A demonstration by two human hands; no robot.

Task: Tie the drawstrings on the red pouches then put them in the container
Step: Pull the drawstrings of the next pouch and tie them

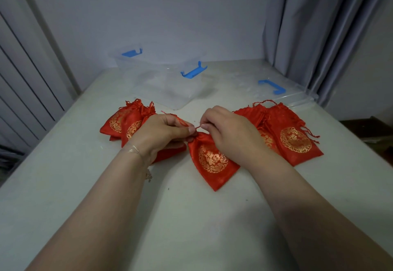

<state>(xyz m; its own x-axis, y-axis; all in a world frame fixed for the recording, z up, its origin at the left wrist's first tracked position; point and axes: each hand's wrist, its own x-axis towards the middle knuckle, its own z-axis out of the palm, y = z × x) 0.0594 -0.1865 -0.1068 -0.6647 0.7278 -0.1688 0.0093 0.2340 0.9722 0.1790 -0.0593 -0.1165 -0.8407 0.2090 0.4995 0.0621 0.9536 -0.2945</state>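
White table (191, 217), pouch piles (293, 134) flanking hands (161, 131)

You are in what looks like a room of a home: a plain white-topped table (191, 217) pushed against a bare pale wall (159, 11), long grey fabric curtains (314, 26) hanging at your right, and pale grooved panels (25, 75), perhaps a door, at your left.

Red gold-printed pouch (212, 160) flat mid-table, neck cinched, piles of pouches left (125, 121) and right (291, 134), clear container (168, 79) behind.
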